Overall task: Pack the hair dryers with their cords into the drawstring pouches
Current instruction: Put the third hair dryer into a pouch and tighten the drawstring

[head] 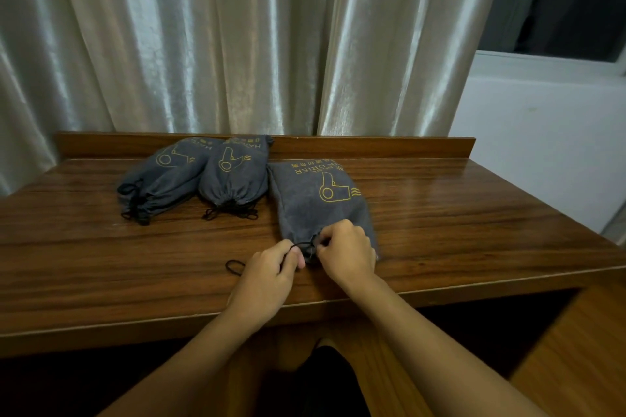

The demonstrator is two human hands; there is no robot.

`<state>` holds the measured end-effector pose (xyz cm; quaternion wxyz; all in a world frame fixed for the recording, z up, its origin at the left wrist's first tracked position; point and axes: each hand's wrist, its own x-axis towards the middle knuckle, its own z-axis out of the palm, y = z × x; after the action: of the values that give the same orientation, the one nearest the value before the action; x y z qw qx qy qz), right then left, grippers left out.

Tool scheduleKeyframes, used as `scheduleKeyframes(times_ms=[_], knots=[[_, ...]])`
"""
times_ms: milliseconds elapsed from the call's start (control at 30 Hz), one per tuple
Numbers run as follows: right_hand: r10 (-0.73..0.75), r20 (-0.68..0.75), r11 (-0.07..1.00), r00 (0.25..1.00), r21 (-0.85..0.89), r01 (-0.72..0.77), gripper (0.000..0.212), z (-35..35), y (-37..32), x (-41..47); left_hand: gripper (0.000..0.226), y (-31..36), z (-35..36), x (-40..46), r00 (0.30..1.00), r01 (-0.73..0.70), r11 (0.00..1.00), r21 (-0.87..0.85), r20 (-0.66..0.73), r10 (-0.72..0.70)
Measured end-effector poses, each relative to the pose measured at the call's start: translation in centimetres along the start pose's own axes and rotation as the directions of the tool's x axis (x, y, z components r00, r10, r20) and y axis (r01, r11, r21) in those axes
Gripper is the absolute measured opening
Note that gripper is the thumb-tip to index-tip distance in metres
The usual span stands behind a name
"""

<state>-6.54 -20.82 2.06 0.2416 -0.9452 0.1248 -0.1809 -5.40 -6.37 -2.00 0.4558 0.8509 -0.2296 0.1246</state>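
Three grey drawstring pouches with yellow hair-dryer prints lie on a wooden desk (474, 213). The nearest pouch (321, 200) is bulging, its mouth toward me. My left hand (267, 278) pinches its black drawstring (235, 267), which loops out to the left on the desk. My right hand (345, 252) grips the gathered mouth of that pouch. Two other pouches (162, 176) (235, 176) lie at the back left, cinched, with their strings bunched in front. No hair dryer shows; the contents are hidden.
A raised wooden lip (372, 145) runs along the desk's back edge, with shiny curtains (237, 37) behind it. A white wall and window sill (548, 118) stand at the right. A lower wooden surface (576, 349) sits at the bottom right.
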Motion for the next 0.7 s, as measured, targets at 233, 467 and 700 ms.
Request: scheduleKeyframes(times_ms=[233, 467, 700], knots=[[-0.116, -0.003, 0.990, 0.993, -0.076, 0.116, 0.022, -0.1, 1.6, -0.3, 0.031, 0.9, -0.5, 0.3, 0.989, 0.117, 0.961, -0.249, -0.054, -0.134], [-0.003, 0.377, 0.710, 0.926, 0.653, -0.264, 0.017, -0.2, 0.4, 0.1, 0.034, 0.9, -0.7, 0.1, 0.990, 0.111, 0.972, -0.207, -0.059, -0.125], [-0.178, 0.523, 0.511, 0.833, 0.773, -0.376, 0.015, -0.7, 0.0, 0.4, 0.034, 0.6, -0.5, 0.1, 0.992, 0.103, 0.977, -0.186, -0.059, -0.115]])
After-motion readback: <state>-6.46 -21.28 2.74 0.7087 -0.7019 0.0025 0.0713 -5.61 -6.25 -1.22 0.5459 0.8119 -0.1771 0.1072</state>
